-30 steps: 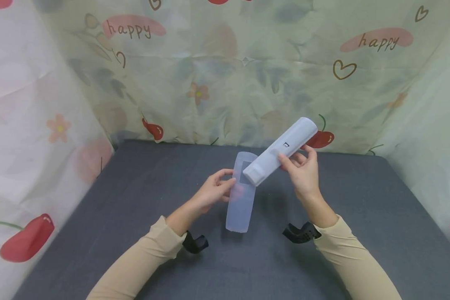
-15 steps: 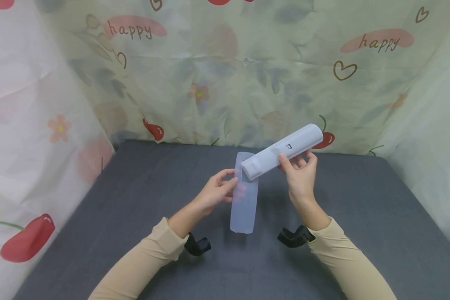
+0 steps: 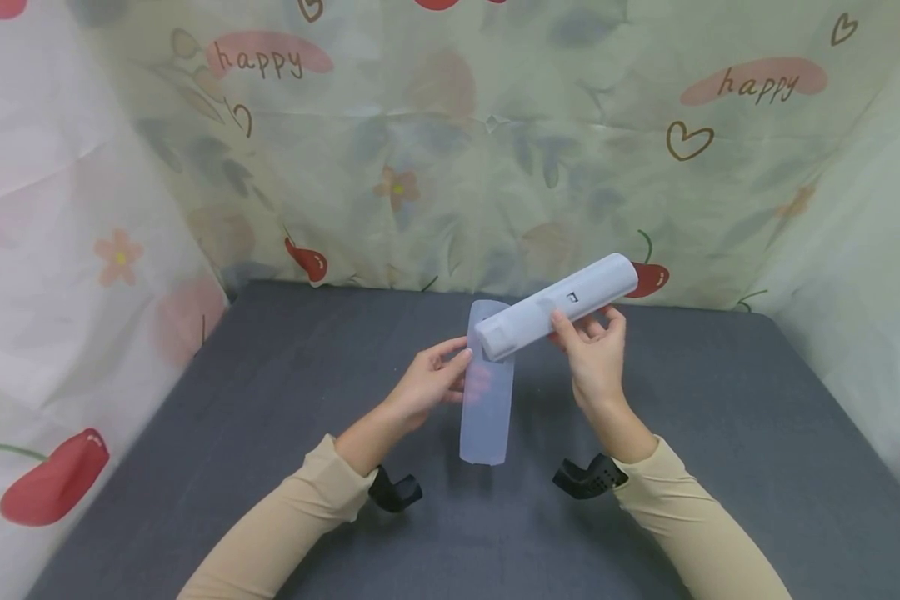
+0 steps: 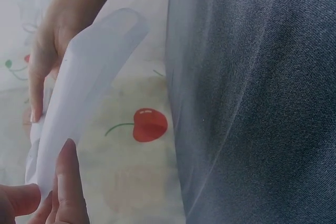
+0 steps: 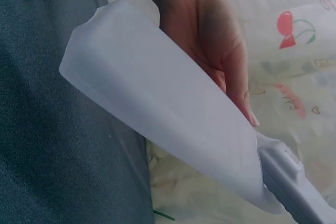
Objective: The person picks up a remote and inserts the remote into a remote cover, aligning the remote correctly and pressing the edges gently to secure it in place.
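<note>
**Remote's end at the cover's mouth, sleeve not yet on**

While the left hand (image 3: 427, 385) pinches a translucent silicone cover (image 3: 487, 400) by its upper edge, thumb and fingers curled on the soft wall, the right hand (image 3: 594, 354) grips a white remote control (image 3: 557, 307) around its middle, thumb on top and fingers underneath. Both things are held above the grey surface (image 3: 270, 417), neither resting on it.

The cover hangs almost upright at the middle of the head view, its open top toward 12 o'clock and its closed bottom toward 6 o'clock. The remote slants from about 8 o'clock up to 2 o'clock, and its lower end meets the cover's upper edge, overlapping the mouth. Whether that tip is already inside the opening or only lies across it cannot be told from the head view. In the right wrist view the cover (image 5: 163, 114) fills most of the frame and the remote (image 5: 294, 182) shows at its far end, touching it or just within it; in the left wrist view the cover (image 4: 79, 103) lies between the fingertips of both hands.

As a judgement, the work stands at its very start: both pieces are picked up and brought together, and the ends are matched. Almost the whole body of the remote is bare, so sliding it down the cover's length and seating it is what remains.

A cherry-and-flower printed cloth (image 3: 450, 150) walls the surface on three sides.
</note>
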Tool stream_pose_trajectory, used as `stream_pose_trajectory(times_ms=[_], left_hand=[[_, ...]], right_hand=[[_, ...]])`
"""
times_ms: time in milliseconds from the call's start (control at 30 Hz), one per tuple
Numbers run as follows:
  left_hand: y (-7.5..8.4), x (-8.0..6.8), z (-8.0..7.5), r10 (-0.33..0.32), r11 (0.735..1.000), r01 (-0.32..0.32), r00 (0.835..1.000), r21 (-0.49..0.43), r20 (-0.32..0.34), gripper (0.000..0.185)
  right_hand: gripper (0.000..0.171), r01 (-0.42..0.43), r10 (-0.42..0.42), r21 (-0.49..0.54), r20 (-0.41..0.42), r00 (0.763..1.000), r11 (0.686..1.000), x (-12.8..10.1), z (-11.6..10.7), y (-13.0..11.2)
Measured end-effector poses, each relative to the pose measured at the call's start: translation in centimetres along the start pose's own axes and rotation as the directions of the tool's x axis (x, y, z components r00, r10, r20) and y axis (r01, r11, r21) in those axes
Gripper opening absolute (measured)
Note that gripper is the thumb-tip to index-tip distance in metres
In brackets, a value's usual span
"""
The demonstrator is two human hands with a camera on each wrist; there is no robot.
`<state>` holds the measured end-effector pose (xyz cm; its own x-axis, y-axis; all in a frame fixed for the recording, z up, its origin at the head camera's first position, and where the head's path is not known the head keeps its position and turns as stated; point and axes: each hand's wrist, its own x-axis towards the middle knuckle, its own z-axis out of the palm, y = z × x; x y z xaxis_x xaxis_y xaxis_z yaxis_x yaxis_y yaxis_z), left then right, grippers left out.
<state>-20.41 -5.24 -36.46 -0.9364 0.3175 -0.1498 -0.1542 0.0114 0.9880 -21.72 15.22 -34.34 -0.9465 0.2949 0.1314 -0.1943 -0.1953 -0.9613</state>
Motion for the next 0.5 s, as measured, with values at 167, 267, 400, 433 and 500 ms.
stream_pose_trajectory(times_ms=[167,267,400,433,500], left_hand=[[0.12,-0.01,0.04,-0.010,1.000,0.010,1.000,0.000,-0.024,0.042],[0.18,0.04,0.08,-0.014,1.000,0.014,1.000,0.010,-0.028,0.040],[0.24,0.13,0.11,-0.016,1.000,0.017,1.000,0.020,-0.023,0.040],[0.23,0.14,0.11,-0.010,1.000,0.010,1.000,0.024,-0.021,0.040],[0.23,0.14,0.08,-0.007,1.000,0.008,1.000,0.025,-0.022,0.040]], right_hand=[[0.056,0.008,-0.008,0.002,0.022,1.000,1.000,0.01,-0.07,0.11],[0.057,0.012,-0.012,0.005,0.025,1.000,1.000,-0.03,-0.10,0.14],[0.058,0.008,-0.008,-0.002,0.026,1.000,1.000,-0.04,-0.08,0.12],[0.058,0.004,-0.004,-0.002,0.029,1.000,1.000,-0.02,-0.08,0.12],[0.058,-0.007,0.007,-0.014,0.038,0.999,1.000,0.00,-0.12,0.13]])
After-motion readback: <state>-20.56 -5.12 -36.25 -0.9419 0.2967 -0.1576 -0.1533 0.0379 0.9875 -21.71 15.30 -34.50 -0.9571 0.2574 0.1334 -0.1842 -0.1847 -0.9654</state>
